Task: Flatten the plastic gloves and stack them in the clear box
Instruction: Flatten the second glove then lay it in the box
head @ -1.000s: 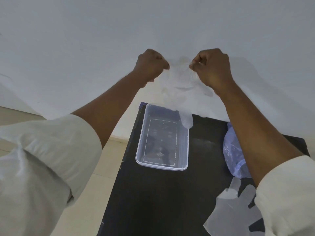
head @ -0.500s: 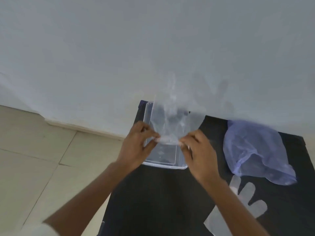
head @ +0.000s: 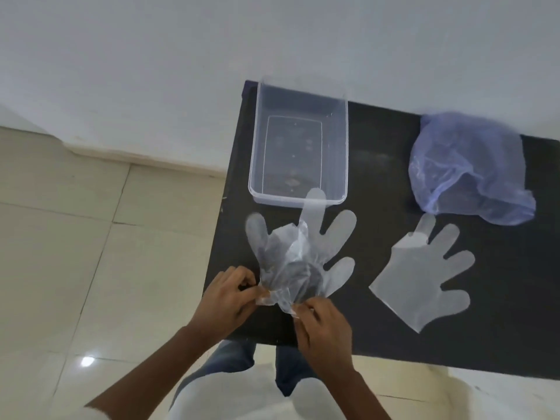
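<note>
A crumpled clear plastic glove (head: 303, 253) lies on the black table (head: 378, 322), just in front of the clear box (head: 298, 153). Its longest finger reaches over the box's near rim. My left hand (head: 230, 295) pinches the left side of the glove's cuff. My right hand (head: 321, 328) pinches the cuff's right side. The palm of the glove is bunched and puffed up. A second clear glove (head: 421, 274) lies flat on the table to the right. The box holds no gloves.
A bluish plastic bag (head: 466, 165) sits crumpled at the back right of the table. The table's left edge runs just left of the box, with tiled floor (head: 91, 253) beyond. A white wall stands behind the table.
My hands came down from in front of the wall with the glove. They then drew it back from over the box to the table's near edge.
</note>
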